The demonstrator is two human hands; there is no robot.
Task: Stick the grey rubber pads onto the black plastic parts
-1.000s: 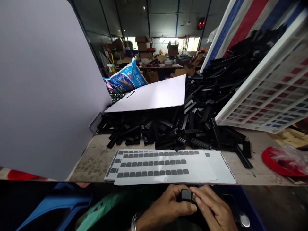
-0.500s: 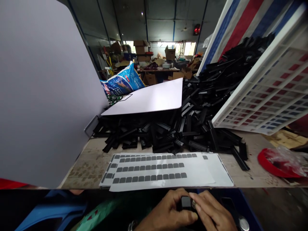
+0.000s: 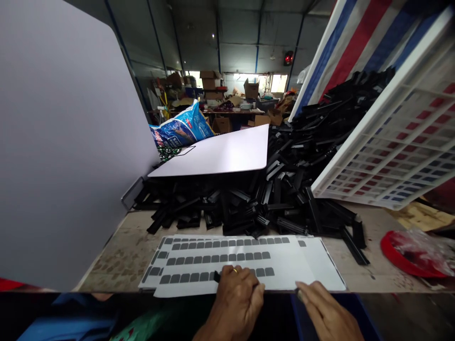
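My left hand (image 3: 235, 299) is closed over the front part of the sticker sheets, a ring on one finger. The end of a small black plastic piece (image 3: 216, 276) sticks out past its knuckles; the rest is hidden in the hand. White sheets with rows of grey rounded stickers (image 3: 220, 259) lie stacked at the table's front edge, under and beyond that hand. To the right, my right hand (image 3: 329, 310) hovers at the edge, thumb and fingers drawn together. Whatever its fingertips hold, if anything, is too small to make out.
Many black plastic strips (image 3: 249, 213) are heaped behind the sheets and spill from a tipped white crate (image 3: 377, 156). A white panel (image 3: 220, 154) lies over the heap; a larger one (image 3: 67, 142) stands at left. A red dish (image 3: 408, 258) sits right, a blue bin (image 3: 305, 317) below.
My hands were together below the table edge around a small dark piece. Now they are apart: the left has moved up onto the sheets, the right stays at the edge. The view has tilted up slightly.
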